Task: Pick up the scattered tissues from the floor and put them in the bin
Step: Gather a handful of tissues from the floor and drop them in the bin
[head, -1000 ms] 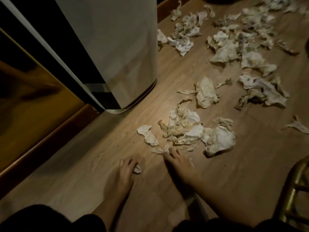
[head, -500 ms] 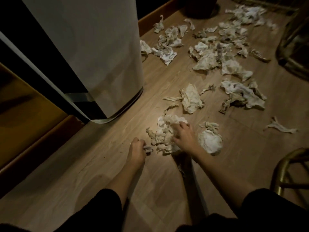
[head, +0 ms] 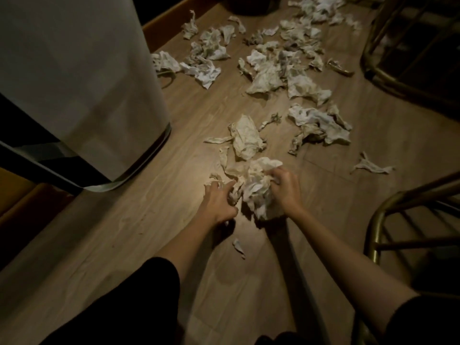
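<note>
A bunched pile of white crumpled tissues point(head: 256, 188) lies on the wooden floor point(head: 124, 240) between my hands. My left hand point(head: 219, 200) grips its left side with curled fingers. My right hand point(head: 283, 188) clutches its right side. Just beyond the pile lies a single crumpled tissue point(head: 245, 138), and many more tissues point(head: 281, 61) are scattered further back. A small scrap point(head: 239, 246) sits on the floor near my left forearm. The tall pale bin point(head: 82, 78) stands at the left, its top out of view.
A brass-coloured chair frame point(head: 388, 220) stands at the right, and another chair frame point(head: 388, 51) at the upper right. A thin tissue strip point(head: 371, 166) lies at the right. A wooden skirting point(head: 164, 28) runs behind the bin. A dark round object point(head: 251, 6) sits at the far end.
Both hands have moved forward and drawn the nearby tissues into one pile, which they now grip from both sides. A small scrap has been left behind near my left forearm.
</note>
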The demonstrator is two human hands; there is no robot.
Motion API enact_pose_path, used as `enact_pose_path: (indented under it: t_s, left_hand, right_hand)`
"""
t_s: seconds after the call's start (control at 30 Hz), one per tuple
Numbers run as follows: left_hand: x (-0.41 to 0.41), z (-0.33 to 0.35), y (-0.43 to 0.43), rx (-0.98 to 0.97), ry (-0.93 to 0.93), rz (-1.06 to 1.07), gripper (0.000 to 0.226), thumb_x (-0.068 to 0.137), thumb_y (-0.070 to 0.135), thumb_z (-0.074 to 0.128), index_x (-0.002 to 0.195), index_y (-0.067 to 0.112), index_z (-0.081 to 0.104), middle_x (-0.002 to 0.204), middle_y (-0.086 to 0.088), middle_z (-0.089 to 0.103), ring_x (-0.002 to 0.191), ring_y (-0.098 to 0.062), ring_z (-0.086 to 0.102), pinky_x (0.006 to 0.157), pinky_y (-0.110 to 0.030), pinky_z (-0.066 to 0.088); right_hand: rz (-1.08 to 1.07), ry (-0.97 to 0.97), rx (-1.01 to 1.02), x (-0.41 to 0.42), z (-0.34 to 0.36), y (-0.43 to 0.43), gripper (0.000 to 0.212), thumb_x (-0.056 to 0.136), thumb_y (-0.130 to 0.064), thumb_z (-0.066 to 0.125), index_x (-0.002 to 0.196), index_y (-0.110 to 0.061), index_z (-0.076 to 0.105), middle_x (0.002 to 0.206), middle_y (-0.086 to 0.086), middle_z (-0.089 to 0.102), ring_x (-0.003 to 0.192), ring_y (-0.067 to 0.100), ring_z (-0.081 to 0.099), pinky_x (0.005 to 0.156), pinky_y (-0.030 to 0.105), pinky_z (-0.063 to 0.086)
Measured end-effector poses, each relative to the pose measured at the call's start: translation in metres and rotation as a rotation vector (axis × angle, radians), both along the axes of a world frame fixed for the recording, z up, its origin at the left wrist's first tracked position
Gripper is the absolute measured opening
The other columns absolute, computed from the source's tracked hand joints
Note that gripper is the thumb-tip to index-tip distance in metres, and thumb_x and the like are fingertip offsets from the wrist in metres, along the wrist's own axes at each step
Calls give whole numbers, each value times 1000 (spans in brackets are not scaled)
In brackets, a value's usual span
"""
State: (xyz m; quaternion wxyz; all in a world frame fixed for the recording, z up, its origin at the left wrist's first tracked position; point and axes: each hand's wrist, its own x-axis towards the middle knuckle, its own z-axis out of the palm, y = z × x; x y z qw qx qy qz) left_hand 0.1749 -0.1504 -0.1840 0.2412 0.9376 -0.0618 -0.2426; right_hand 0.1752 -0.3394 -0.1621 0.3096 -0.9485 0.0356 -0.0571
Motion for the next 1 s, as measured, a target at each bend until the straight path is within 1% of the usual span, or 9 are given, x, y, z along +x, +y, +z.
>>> enact_pose_path:
  t_s: [0.17,0.33,0.43,0.53,0.63,0.7,0.83,0.9,1.0]
  left_hand:
    - [-50,-6,-26,-31,-9,-124,87,67,41,66,142,34,23,152,-14,15,140,-35,13,109,-48,34]
    - [-86,-21,-12,2,36,-384,87,70,31,65,145,35,22,159,-13,-7,146,-34,-7,119,-53,13]
    - [-95,-31,6,-112,-136,-440,51,81,22,66,130,19,54,150,-24,30,138,-41,28,111,-52,32]
    - [-97,-33,13,-77,-280,-457,24,75,8,71,99,9,72,111,-18,66,102,-37,60,83,-35,49]
    - [-90,-28,11,-76,-331,-457,11,76,1,66,84,5,71,86,-12,67,85,-31,59,65,-32,48]
    - [-78,-24,8,-79,-320,-417,15,79,-3,58,86,2,70,87,-16,67,87,-32,57,68,-34,45]
    - [-50,-13,-2,-66,-296,-300,18,78,-2,59,88,4,72,91,-18,69,92,-35,56,72,-35,42]
    - [-35,-7,-13,-104,-314,-239,21,77,0,60,93,9,69,91,-15,68,92,-33,56,69,-32,39]
    - [-10,-1,-38,-189,-355,-185,51,76,-7,56,122,14,54,104,-16,62,94,-33,58,73,-32,44]
  right_hand:
    - [-187,38,-48,8,-12,-43,34,82,1,54,115,-6,60,121,18,55,111,35,50,92,38,42]
    - [140,587,-239,-4,-53,-59,77,78,-29,64,143,-32,24,148,14,23,136,42,14,113,51,19]
    - [159,506,-315,-19,-62,-50,82,71,-32,73,141,-28,31,141,14,32,130,41,26,108,47,30]
    - [132,339,-296,-44,-64,-37,77,61,-36,82,129,-21,48,128,12,46,117,37,38,99,40,38]
    - [105,262,-213,-57,-60,-31,56,66,-25,81,117,-17,57,120,11,51,111,32,44,91,37,42]
    - [100,247,-180,-49,-47,-37,37,74,-17,75,109,-10,63,115,14,57,109,34,51,87,33,41]
    - [-155,284,-5,-35,-20,-77,32,80,-7,66,113,-5,64,116,19,64,111,34,57,90,35,44]
    - [-282,254,66,-43,-10,-97,28,79,-3,65,107,-8,66,110,14,66,108,31,59,85,35,46]
    - [-421,220,27,-72,-4,-107,27,78,2,62,102,-9,69,104,14,68,103,30,61,77,27,40]
